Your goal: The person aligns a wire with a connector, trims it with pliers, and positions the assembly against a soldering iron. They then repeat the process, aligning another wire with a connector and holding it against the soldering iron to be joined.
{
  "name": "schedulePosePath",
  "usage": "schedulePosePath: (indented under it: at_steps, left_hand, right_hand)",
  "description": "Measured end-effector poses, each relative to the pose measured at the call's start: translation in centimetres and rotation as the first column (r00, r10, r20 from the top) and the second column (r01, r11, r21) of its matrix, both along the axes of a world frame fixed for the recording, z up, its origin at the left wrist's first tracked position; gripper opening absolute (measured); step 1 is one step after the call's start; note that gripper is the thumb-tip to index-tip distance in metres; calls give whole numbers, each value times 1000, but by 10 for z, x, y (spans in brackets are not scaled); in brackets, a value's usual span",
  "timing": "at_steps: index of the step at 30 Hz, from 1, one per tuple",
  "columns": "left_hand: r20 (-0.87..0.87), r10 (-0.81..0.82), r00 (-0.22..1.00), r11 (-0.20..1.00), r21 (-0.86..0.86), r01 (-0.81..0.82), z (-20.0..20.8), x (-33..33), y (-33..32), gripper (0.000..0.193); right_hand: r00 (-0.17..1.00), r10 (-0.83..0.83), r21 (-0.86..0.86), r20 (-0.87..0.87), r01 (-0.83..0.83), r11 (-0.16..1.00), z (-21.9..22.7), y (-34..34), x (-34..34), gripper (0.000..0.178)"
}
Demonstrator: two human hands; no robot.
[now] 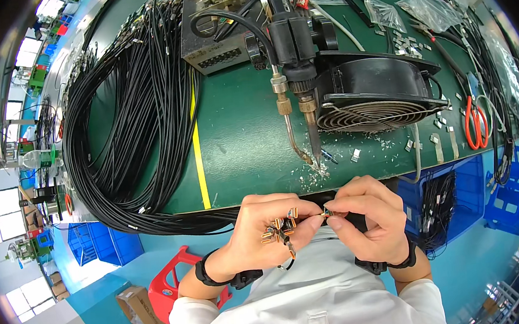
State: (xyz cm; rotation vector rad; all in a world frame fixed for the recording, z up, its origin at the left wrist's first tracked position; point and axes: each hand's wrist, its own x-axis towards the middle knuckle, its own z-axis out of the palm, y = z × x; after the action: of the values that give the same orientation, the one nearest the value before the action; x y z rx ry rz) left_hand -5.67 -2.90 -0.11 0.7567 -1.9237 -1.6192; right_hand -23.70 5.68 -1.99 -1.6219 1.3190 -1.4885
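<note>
Just off the table's [243, 151] near edge, both hands meet, fingertips inward. The left hand [271, 229] clasps several connectors [280, 227] and pinches a wire [326, 213]; the right hand [372, 220] pinches its right end. The wire's short visible length runs left to right; the connectors fan out, mostly leftward.
</note>
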Motion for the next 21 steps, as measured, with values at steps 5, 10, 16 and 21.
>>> schedulePosePath:
  at_steps: [5,10,16,21]
  left_hand:
    - [-8,1,1000,1000,-6,-1,-1,1,1,7]
    - [0,-17,1000,1000,-3,17,0,2,0,7]
    - [1,-18,1000,1000,6,18,-1,2,2,7]
    - [11,-7,1000,1000,-11,7,1,2,1,7]
  right_hand:
    - [1000,12,5,2,-12,1000,-1,1,1,28]
    - [999,15,24,30,-16,1000,-2,3,1,29]
    - [996,40,64,79,-45,997,-1,5,2,29]
    - [980,-25,126,199,0,992,3,6,6,28]
